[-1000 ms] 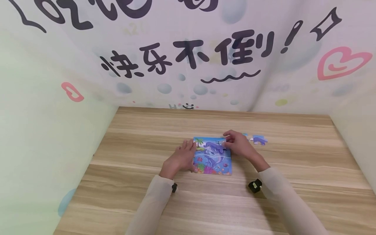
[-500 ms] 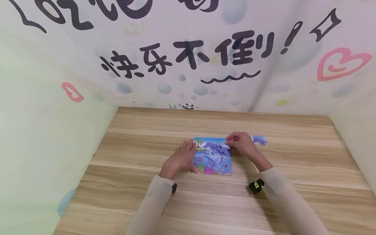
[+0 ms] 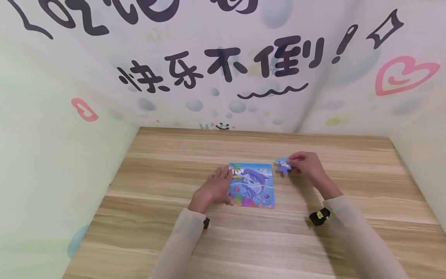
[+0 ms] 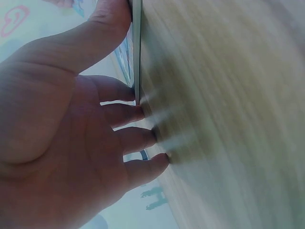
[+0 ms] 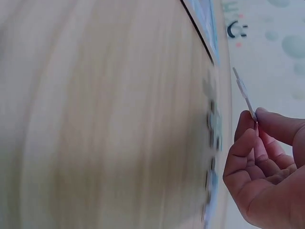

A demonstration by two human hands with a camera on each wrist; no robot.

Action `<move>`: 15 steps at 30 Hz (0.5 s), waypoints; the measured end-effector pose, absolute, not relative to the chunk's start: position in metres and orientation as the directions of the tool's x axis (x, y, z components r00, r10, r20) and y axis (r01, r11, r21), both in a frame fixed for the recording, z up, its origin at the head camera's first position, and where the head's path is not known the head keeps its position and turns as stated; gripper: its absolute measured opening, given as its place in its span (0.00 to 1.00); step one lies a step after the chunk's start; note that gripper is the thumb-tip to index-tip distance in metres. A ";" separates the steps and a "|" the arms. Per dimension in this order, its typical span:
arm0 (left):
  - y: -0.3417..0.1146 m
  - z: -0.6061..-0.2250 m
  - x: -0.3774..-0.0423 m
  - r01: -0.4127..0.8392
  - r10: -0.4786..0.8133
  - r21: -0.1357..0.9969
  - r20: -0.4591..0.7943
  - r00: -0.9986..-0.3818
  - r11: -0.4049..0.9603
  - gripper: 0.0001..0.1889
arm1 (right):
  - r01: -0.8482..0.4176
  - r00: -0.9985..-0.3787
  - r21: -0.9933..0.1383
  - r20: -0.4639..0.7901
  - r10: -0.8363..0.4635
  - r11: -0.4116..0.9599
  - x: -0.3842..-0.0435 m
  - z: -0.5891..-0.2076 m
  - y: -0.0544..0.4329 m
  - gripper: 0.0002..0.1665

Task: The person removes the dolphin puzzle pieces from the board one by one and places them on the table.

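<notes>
A square jigsaw puzzle (image 3: 251,188) with a dolphin, palm tree and sea picture lies flat on the table. My left hand (image 3: 215,186) rests along its left edge; in the left wrist view the thumb and a fingertip touch the board's edge (image 4: 137,52), the other fingertips the table. My right hand (image 3: 308,166) pinches a blue, white and purple puzzle piece (image 3: 283,166) between thumb and fingers, to the right of the puzzle. In the right wrist view that puzzle piece (image 5: 242,88) is seen nearly edge-on, raised off the table.
Loose puzzle pieces (image 5: 210,195) lie on the wooden table (image 3: 174,155) near my right hand, mostly hidden in the head view. A printed cloth wall (image 3: 209,104) rises behind the table's far edge. Black wrist devices (image 3: 318,217) sit at the cuffs.
My right hand has moved right, off the puzzle's upper right corner, carrying the pinched puzzle piece with it. The left hand has stayed at the puzzle's left edge.
</notes>
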State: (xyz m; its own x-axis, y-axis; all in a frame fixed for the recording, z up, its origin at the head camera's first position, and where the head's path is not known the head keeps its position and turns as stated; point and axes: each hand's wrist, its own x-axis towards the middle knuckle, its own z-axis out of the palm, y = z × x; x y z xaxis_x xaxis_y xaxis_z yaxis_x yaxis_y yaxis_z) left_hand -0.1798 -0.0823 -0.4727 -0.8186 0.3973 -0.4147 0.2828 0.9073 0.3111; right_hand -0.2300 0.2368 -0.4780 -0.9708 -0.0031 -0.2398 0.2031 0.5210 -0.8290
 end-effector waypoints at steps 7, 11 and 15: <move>-0.082 -0.472 -0.179 0.281 0.396 0.310 -0.418 -0.817 0.908 0.58 | 0.250 -0.965 -0.833 -0.257 0.056 0.494 -0.231 -0.470 0.264 0.19; -0.083 -0.472 -0.179 0.282 0.398 0.313 -0.418 -0.817 0.907 0.58 | 0.258 -0.964 -0.822 -0.250 0.085 0.507 -0.231 -0.470 0.276 0.21; -0.083 -0.472 -0.180 0.285 0.404 0.320 -0.412 -0.817 0.903 0.58 | 0.259 -0.965 -0.809 -0.242 0.102 0.528 -0.230 -0.472 0.289 0.22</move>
